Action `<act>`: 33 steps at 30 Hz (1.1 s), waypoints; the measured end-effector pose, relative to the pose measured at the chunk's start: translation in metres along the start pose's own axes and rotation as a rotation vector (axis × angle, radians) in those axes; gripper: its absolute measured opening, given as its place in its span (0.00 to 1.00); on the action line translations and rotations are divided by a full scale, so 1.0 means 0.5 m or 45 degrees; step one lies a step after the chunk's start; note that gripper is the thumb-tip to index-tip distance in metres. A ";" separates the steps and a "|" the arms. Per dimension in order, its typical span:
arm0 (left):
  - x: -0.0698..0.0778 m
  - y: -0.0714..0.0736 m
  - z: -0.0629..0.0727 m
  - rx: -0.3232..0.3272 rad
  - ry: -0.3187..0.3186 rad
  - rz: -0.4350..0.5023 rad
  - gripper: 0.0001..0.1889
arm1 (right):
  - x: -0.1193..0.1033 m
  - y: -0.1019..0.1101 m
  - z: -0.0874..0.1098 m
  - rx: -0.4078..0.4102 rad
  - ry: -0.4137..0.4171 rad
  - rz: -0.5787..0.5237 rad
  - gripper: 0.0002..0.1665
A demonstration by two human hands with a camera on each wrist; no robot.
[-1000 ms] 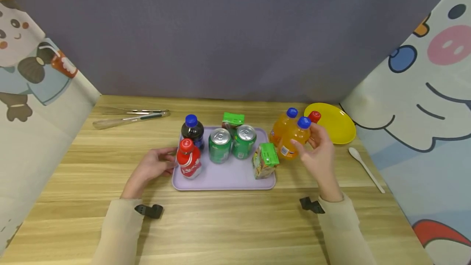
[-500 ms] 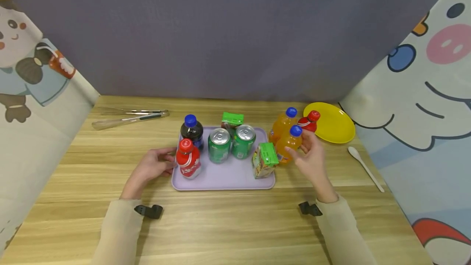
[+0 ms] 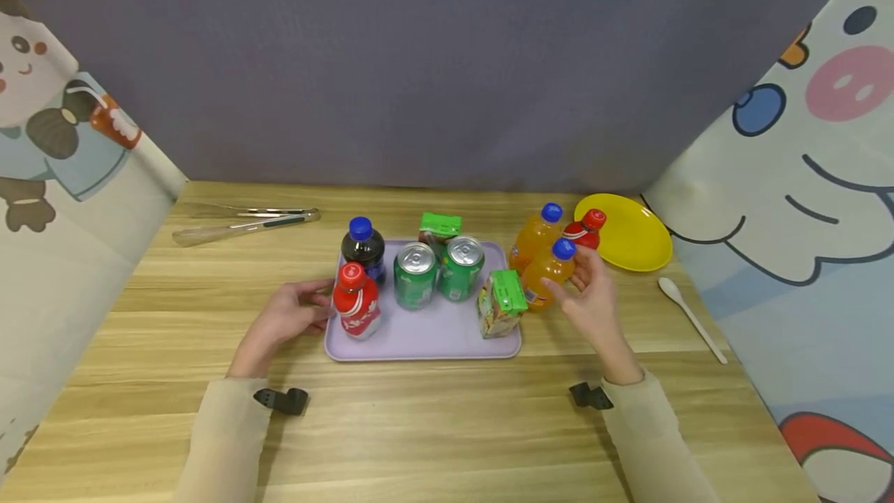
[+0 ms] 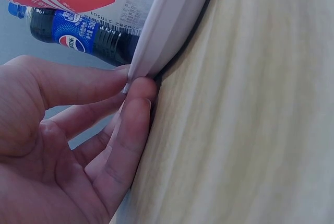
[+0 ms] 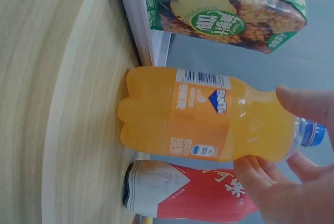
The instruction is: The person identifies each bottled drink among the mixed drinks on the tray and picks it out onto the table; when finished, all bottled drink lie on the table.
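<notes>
My left hand (image 3: 289, 310) pinches the left rim of a lilac tray (image 3: 419, 346), thumb on top and fingertips beneath in the left wrist view. In that hand's reach on the tray stand a red-capped bottle (image 3: 358, 305) and a blue-capped cola bottle (image 3: 365, 252). My right hand (image 3: 594, 309) grips an orange soda bottle (image 5: 203, 117) near its neck, thumb on one side and fingers on the other. The bottle is upright just off the tray's right edge, its base close to the tabletop. Beside it on the tray is a green-topped juice carton (image 3: 501, 307).
Two green cans (image 3: 415, 282) and another carton (image 3: 440, 227) stand on the tray. Right of it are a second orange soda bottle (image 3: 534, 239), a red bottle (image 3: 582, 233), a yellow plate (image 3: 639, 235) and a white spoon (image 3: 691, 319). Tongs (image 3: 244, 226) lie at the back left.
My right hand has brought the orange soda bottle left and nearer to me, then stayed nearly still, uncovering more of the red bottle behind. The left hand keeps its place at the tray.
</notes>
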State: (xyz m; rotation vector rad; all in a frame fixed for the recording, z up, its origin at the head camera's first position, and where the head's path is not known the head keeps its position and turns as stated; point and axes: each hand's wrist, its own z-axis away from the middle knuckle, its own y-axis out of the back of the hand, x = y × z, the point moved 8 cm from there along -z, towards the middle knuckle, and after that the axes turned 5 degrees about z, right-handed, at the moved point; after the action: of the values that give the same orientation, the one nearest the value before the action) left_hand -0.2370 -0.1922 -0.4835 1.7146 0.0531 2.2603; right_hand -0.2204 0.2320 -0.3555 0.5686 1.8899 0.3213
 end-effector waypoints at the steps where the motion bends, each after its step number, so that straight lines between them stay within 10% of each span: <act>1: 0.000 0.001 0.000 0.001 0.001 0.003 0.31 | 0.000 -0.001 0.000 0.003 0.000 -0.005 0.34; 14: 0.001 -0.002 0.001 0.003 0.002 0.001 0.31 | -0.048 0.032 0.003 0.071 -0.022 0.046 0.37; 33: -0.001 -0.001 0.000 0.004 -0.003 -0.004 0.31 | -0.151 0.030 0.018 0.208 0.424 0.070 0.36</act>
State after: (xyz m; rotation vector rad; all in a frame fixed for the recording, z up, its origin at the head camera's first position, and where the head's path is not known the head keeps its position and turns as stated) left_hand -0.2370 -0.1918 -0.4840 1.7177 0.0588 2.2568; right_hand -0.1859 0.2048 -0.2916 0.7117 2.2391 0.3134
